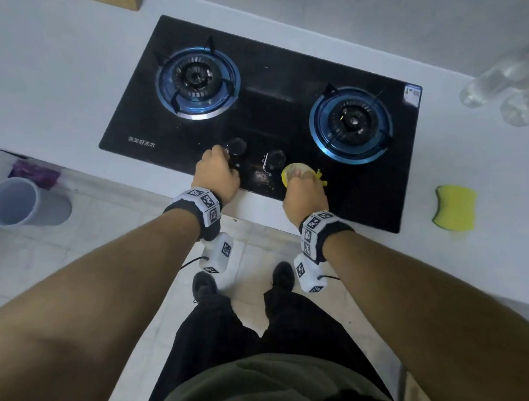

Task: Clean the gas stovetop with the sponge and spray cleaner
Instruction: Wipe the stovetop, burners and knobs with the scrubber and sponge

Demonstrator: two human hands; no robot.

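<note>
Your right hand (305, 195) presses a yellow cloth (295, 172) on the stove (282, 87) front edge, fingers curled over it; your left hand (216, 172) grips the left knob (236, 147). The sponge (454, 207) lies on the table, well right of your right hand.

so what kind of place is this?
Most likely a home kitchen: a black two-burner gas stovetop set into a white counter, a yellow sponge beside it, tiled floor below.
</note>
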